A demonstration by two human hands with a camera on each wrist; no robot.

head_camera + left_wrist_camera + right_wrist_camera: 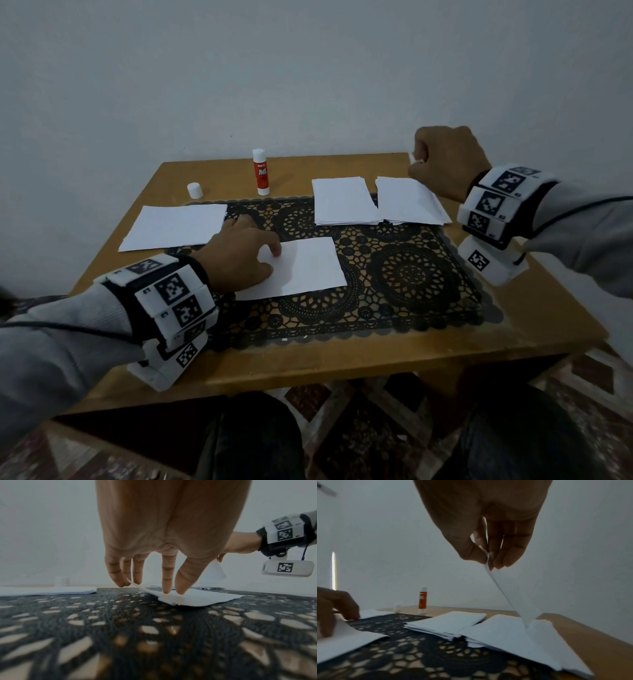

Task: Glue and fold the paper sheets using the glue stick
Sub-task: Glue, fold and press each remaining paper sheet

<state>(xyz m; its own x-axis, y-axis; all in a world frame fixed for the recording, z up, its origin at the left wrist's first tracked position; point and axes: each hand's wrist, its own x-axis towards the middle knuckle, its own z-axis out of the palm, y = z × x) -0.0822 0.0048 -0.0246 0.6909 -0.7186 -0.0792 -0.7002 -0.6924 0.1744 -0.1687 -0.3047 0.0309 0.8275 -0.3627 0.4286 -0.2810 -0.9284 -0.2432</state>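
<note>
Pinching a small paper slip (505,595) between thumb and fingertips, the right hand (445,161) lifts it off the far-right paper stack (411,202), the slip's lower end touching that stack. Left hand (239,257) lies flat, fingers straight, fingertips pressing a single sheet (308,267) on the black lace mat (411,281). Second stack (342,202) sits at the mat's far edge; a third sheet pile (174,228) at its left edge. Glue stick (262,173) stands upright, uncapped, beyond the mat; its cap (194,190) just left of it on the wooden table (342,359).
</note>
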